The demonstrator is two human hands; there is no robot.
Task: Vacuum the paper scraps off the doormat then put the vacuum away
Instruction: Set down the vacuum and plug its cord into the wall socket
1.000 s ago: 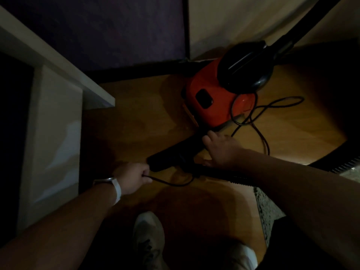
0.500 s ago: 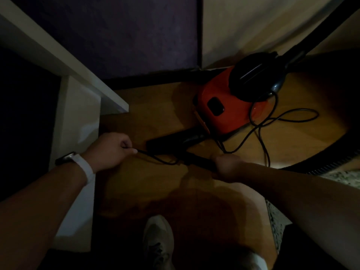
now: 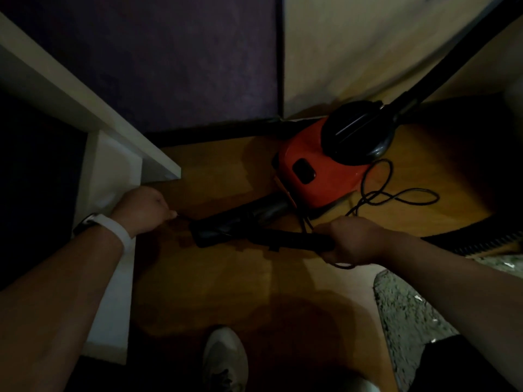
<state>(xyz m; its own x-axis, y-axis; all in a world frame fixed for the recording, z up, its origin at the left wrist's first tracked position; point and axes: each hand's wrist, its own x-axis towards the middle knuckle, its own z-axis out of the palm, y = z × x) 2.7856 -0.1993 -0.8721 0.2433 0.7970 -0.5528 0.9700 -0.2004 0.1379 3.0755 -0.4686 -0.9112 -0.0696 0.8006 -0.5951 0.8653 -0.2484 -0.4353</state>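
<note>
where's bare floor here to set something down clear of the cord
Bare wood floor lies between the nozzle and the shoe, and between the white shelf and the red vacuum. Crowded: cord loops right of the vacuum. The left hand pinches the cord, the right hand grips the wand.

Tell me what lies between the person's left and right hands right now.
In the head view, the vacuum's black nozzle lies between them: the left hand pinches a thin cord running to it, and the right hand grips its wand.
</note>
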